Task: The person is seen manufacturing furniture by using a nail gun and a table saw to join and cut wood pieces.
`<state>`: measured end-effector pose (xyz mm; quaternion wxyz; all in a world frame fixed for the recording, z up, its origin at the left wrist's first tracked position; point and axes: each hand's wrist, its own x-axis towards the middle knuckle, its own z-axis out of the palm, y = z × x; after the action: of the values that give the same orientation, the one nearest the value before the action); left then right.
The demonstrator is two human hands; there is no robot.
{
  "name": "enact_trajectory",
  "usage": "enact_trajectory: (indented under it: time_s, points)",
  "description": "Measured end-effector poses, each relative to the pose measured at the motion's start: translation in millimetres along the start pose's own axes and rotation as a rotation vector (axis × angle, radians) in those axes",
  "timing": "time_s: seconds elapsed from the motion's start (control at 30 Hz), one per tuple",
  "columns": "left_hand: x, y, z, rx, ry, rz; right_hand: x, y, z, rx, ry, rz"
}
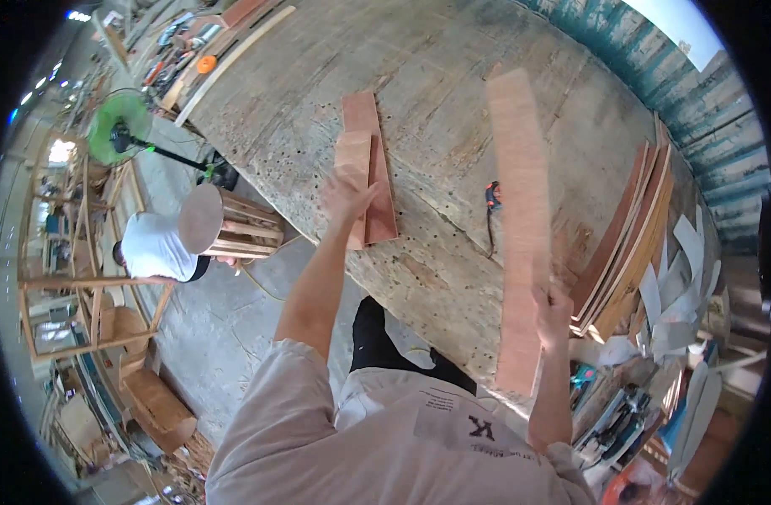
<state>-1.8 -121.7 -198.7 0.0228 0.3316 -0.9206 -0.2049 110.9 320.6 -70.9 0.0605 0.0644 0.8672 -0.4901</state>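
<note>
My right hand grips a long reddish wooden board near its lower end and holds it up, tilted, above the big worn workbench. My left hand rests flat on a short light-coloured board that lies on top of a darker reddish board on the bench. A small orange and black tool with a cord lies on the bench between my two hands.
A stack of long boards leans at the bench's right end, with white strips beside it. A power tool sits low at right. Another person in a white shirt crouches by a wooden stool on the floor at left, near a green fan.
</note>
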Motion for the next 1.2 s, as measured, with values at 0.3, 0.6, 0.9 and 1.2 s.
enact_trajectory:
  time_s: [0.3, 0.6, 0.9, 1.2]
  points:
    - [32, 48, -4, -0.079, -0.145, 0.049, 7, -63, 131, -0.393, 0.079, 0.141]
    - [130, -43, -106, -0.970, -0.349, -0.077, 3, -52, 191, -0.888, -0.188, -0.263]
    - [146, -73, -168, -1.093, -0.106, 0.058, 34, 12, 288, -0.691, -0.419, -0.235]
    - [21, -18, -95, -0.968, -0.275, 0.036, 200, -6, 159, -0.603, 0.336, 0.491]
